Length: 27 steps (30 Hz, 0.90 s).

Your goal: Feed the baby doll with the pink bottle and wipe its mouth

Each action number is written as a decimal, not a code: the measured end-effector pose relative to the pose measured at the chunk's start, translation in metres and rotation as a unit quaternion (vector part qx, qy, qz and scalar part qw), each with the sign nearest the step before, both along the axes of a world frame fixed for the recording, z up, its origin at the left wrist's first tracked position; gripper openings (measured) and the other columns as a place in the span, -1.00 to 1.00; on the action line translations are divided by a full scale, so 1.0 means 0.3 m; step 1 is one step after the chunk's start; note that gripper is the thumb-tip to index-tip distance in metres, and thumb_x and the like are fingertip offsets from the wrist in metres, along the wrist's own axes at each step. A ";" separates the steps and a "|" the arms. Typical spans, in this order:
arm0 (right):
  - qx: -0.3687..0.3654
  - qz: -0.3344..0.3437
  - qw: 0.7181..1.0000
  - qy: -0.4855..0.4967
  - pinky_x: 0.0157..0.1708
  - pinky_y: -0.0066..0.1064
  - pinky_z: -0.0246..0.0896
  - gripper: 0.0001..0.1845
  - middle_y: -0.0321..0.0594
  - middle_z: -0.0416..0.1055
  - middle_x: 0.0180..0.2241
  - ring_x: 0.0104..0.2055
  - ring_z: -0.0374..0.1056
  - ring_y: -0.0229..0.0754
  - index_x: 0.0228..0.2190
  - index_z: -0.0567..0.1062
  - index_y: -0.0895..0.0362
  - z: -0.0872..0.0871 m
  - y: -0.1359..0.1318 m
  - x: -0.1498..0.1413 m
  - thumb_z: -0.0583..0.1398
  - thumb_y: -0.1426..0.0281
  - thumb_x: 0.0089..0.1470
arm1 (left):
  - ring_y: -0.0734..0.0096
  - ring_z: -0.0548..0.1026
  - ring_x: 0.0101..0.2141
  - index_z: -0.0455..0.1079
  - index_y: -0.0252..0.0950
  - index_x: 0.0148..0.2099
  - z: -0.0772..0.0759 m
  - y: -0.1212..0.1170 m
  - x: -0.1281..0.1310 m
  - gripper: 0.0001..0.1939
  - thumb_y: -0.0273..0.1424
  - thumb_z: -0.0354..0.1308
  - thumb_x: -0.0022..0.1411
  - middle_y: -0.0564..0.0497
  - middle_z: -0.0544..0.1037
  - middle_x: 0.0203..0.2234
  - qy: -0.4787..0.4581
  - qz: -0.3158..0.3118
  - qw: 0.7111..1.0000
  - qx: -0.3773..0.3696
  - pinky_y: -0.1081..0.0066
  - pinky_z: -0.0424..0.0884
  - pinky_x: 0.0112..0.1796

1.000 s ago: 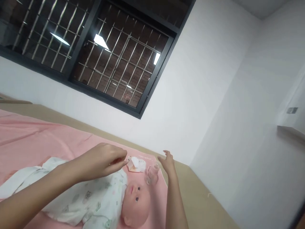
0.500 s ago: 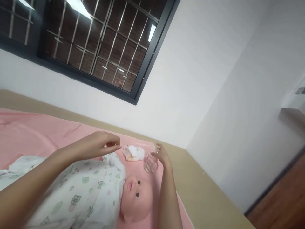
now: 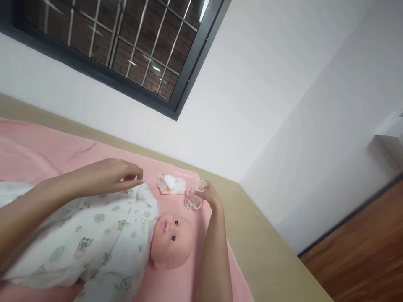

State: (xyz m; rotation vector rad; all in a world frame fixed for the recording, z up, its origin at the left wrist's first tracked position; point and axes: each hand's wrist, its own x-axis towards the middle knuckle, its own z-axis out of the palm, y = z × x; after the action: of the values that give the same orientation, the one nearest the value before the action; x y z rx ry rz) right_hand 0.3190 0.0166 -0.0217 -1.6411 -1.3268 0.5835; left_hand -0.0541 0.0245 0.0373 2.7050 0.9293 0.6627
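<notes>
You are holding a clear, rounded plastic baby bottle (image 3: 192, 202) near its neck, your right grip (image 3: 213, 196) bending its fingers around it beneath the domed, see-through top. The bottle is standing about upright over the far corner of a smooth pink cloth (image 3: 59, 144), its transparent body catching pale highlights and letting pink show through; whether its base is touching the cloth, you cannot tell. Just beside it, a small, crumpled white packet with orange patches (image 3: 170, 184) is lying flat. Your left grip (image 3: 122, 176), loosely curled and partly open, is hovering with nothing visible in it above a pink-headed baby doll (image 3: 173, 243), which is lying face up in a white garment with green and pink animal prints (image 3: 94, 235). The cloth is covering part of a tan desk (image 3: 248, 235).
</notes>
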 end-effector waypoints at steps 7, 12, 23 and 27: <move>-0.005 -0.003 1.000 -0.014 -0.26 -0.36 0.30 -0.47 -0.25 0.44 -0.32 -0.27 0.38 -0.17 -0.24 0.34 0.14 -0.006 0.003 -0.006 0.29 0.37 -0.38 | 0.39 0.37 -0.52 0.42 -0.25 -0.39 -0.006 0.006 0.001 -0.66 -0.24 -0.07 0.31 0.06 0.49 -0.54 0.028 0.022 0.999 0.012 0.43 0.12 -0.46; -0.002 -0.099 0.993 -0.058 -0.22 -0.32 0.30 -0.50 -0.19 0.46 -0.27 -0.24 0.39 -0.13 -0.25 0.35 0.14 0.001 0.006 -0.019 0.29 0.37 -0.36 | 0.34 0.42 -0.47 0.43 -0.21 -0.34 -0.025 0.028 0.023 -0.71 -0.25 -0.07 0.24 0.03 0.54 -0.41 0.019 0.005 0.999 0.029 0.42 0.19 -0.43; 0.177 0.015 0.980 0.086 -0.13 -0.34 0.34 -0.21 -0.15 0.43 -0.13 -0.16 0.39 -0.18 0.00 0.30 0.13 0.201 -0.096 -0.305 0.37 0.31 -0.34 | 0.14 0.47 -0.12 0.35 -0.24 0.02 -0.078 0.002 0.097 -0.55 -0.07 -0.04 0.25 -0.10 0.48 -0.02 -0.074 0.025 0.996 0.036 0.29 0.36 -0.18; 0.171 0.081 0.977 0.103 -0.17 -0.38 0.35 -0.22 -0.21 0.43 -0.14 -0.16 0.40 -0.20 0.02 0.30 0.08 0.212 -0.134 -0.467 0.37 0.31 -0.30 | 0.06 0.39 0.03 0.21 -0.26 0.17 -0.076 -0.025 0.117 -0.40 0.00 0.04 0.23 -0.14 0.42 0.06 -0.132 0.018 0.988 0.078 0.19 0.30 0.00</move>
State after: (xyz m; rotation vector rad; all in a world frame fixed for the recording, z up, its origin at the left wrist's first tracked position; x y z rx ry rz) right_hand 0.1788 -0.0236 0.0418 -1.1697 -1.3303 0.5684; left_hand -0.0189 0.0169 0.0145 2.6454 0.8937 1.1133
